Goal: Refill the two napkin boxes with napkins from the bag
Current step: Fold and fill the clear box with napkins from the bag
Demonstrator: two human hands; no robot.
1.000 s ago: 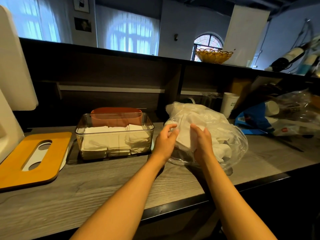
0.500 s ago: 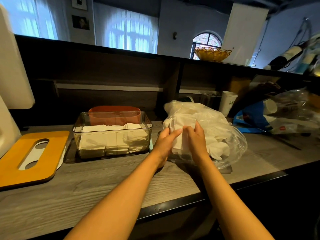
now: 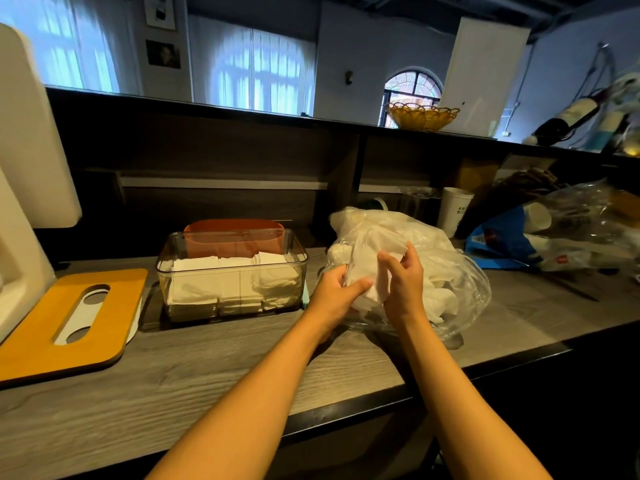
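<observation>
A clear plastic bag [image 3: 450, 271] of white napkins lies on the counter, right of centre. My left hand [image 3: 337, 292] and my right hand [image 3: 403, 285] both grip a stack of white napkins [image 3: 372, 268] at the bag's mouth, one hand on each side. To the left stands a clear napkin box [image 3: 232, 275], lidless and holding folded napkins. Behind it is an orange-red napkin box [image 3: 233, 237], mostly hidden; I cannot see inside it.
A yellow wooden lid with a slot [image 3: 69, 323] lies at the left, beside a white appliance [image 3: 24, 168]. A paper cup [image 3: 455, 209] and a blue-and-clear bag of cups [image 3: 540, 237] crowd the right. The counter's front edge [image 3: 346, 417] runs under my forearms.
Both hands have closed on the napkin stack and drawn it a little toward me and down, out of the bag's mouth. The boxes have not moved.
</observation>
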